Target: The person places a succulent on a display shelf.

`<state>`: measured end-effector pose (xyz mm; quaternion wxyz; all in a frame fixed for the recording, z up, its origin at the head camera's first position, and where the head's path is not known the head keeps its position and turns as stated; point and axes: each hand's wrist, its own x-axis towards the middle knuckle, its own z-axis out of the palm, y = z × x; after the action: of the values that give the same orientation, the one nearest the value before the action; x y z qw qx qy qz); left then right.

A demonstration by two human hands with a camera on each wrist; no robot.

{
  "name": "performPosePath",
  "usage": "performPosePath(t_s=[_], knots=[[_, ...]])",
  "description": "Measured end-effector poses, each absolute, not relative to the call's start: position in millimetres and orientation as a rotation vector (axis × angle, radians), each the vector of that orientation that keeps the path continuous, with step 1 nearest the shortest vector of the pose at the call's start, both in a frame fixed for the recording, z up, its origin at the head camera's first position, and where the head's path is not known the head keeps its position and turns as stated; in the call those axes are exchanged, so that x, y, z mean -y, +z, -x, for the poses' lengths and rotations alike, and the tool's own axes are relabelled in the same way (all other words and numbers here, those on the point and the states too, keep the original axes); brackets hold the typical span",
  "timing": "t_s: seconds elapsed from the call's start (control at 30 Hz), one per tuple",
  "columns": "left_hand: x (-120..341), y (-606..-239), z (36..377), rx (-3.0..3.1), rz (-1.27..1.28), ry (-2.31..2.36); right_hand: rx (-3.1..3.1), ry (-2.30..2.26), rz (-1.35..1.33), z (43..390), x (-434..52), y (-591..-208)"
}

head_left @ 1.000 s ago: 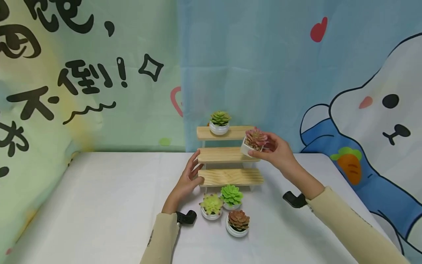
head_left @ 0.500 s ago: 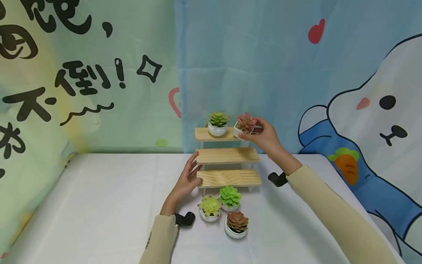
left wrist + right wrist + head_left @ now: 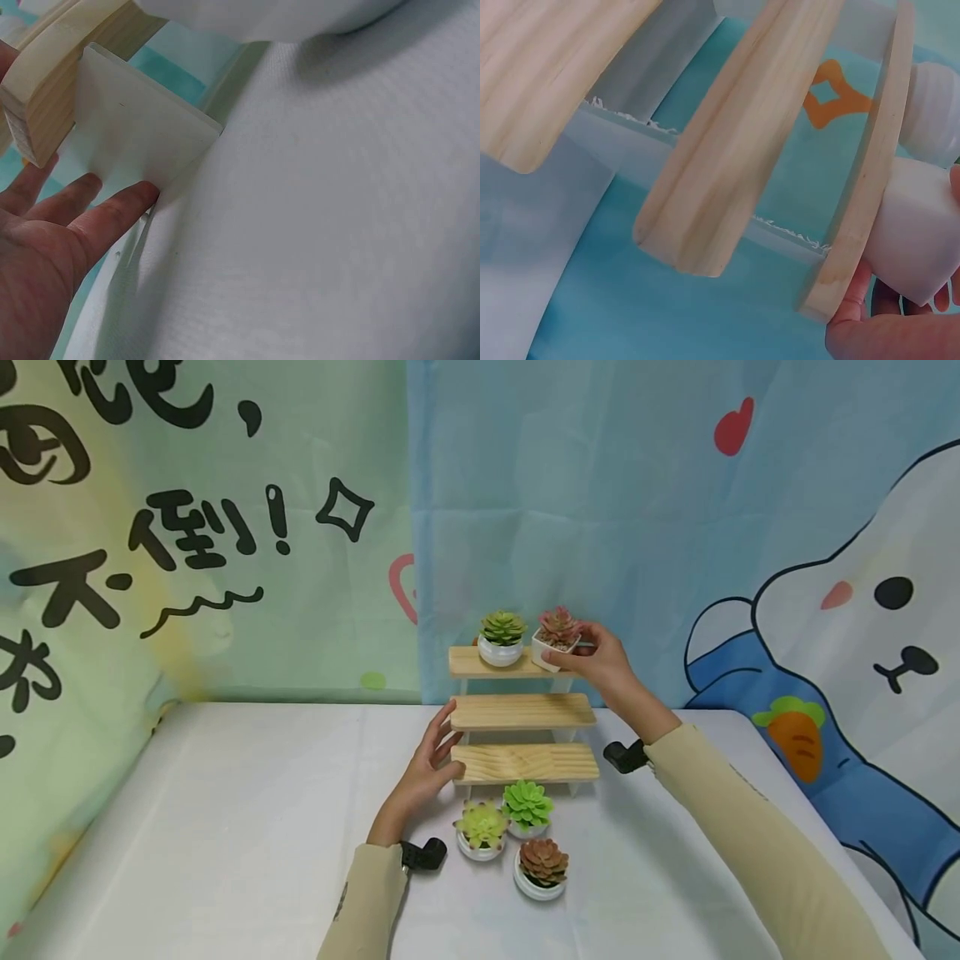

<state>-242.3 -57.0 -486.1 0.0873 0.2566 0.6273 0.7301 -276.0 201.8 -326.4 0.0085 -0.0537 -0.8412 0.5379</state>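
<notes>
A three-step wooden display stand (image 3: 523, 713) with pale side panels stands on the white table. My left hand (image 3: 423, 770) rests against its left end, thumb at the lowest shelf; in the left wrist view, spread fingers touch the white side panel (image 3: 127, 124). At the right of the top shelf, my right hand (image 3: 602, 662) pinches a square white pot (image 3: 919, 232) with a pink succulent (image 3: 558, 628). The pot sits at the shelf in the right wrist view. Beside it stands a green succulent in a round white pot (image 3: 501, 650).
In front of the stand are a yellow-green succulent (image 3: 482, 827), a bright green succulent (image 3: 527, 804) and a brown succulent (image 3: 543, 863), each in a round white pot. A printed cloth backdrop (image 3: 570, 510) hangs behind the table (image 3: 225, 827).
My right hand has carried the pink succulent up and left from near the middle shelf to the top shelf, beside the green one. My left hand stays at the stand.
</notes>
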Motion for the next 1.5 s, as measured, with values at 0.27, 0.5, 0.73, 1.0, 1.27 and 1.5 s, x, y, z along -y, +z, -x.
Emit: performPosePath(t_s=[0.27, 0.5, 0.73, 1.0, 1.27, 1.5], knots=[[59.6, -486.0, 243.9, -1.881, -0.781, 2.175, 2.618, 1.692, 0.133, 279.5, -200.6, -329.4], [59.0, -484.9, 242.7, -1.881, -0.794, 2.165, 2.571, 1.716, 0.011, 266.1, -204.0, -334.2], [56.8, -488.0, 238.3, -1.879, -0.779, 2.152, 2.510, 1.745, 0.078, 246.6, -209.4, -340.2], [57.8, -482.5, 239.7, -1.904, -0.725, 2.140, 2.398, 1.835, 0.145, 226.5, -217.9, -346.1], [61.0, -476.0, 240.9, -1.905, -0.691, 2.153, 2.425, 1.850, 0.100, 204.7, -217.1, -347.1], [58.6, -480.8, 238.7, -1.882, -0.714, 2.151, 2.433, 1.969, 0.062, 170.1, -209.4, -362.3]])
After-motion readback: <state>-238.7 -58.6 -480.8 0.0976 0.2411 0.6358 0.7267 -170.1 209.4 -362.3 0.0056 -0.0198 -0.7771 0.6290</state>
